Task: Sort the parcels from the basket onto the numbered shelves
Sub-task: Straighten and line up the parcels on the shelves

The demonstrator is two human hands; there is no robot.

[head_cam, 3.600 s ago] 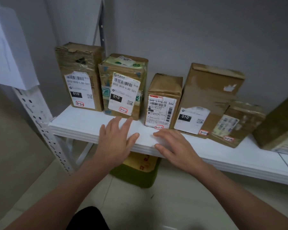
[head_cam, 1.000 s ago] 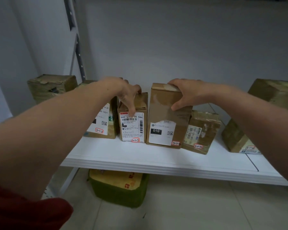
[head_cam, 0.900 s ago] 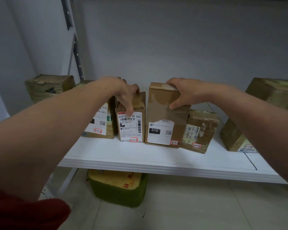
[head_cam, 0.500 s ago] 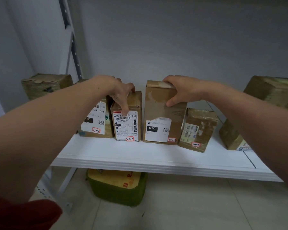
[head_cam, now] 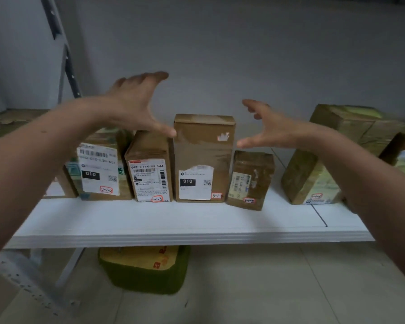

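Several brown parcels stand in a row on the white shelf (head_cam: 164, 224): one tagged 3-1-2 (head_cam: 101, 167), a small one tagged 3-1-3 (head_cam: 150, 169), a tall one tagged 3-1-4 (head_cam: 204, 157) and a short one tagged 3-1-5 (head_cam: 250, 181). My left hand (head_cam: 136, 104) hovers above the 3-1-3 parcel with spread fingers, holding nothing. My right hand (head_cam: 269, 127) floats just right of the tall parcel's top, fingers loose and empty. The thumbs of both hands point at the tall parcel without gripping it.
More taped parcels (head_cam: 313, 181) lie at the right end of the shelf, and another (head_cam: 0, 122) sits at the far left behind my arm. A green basket (head_cam: 145, 274) with a yellow package stands on the tiled floor under the shelf. A perforated metal upright (head_cam: 66, 59) rises at the left.
Both hands have let go of the parcels and lifted off: the left from the 3-1-3 parcel, the right from the top of the tall one. The parcels stay standing in line.
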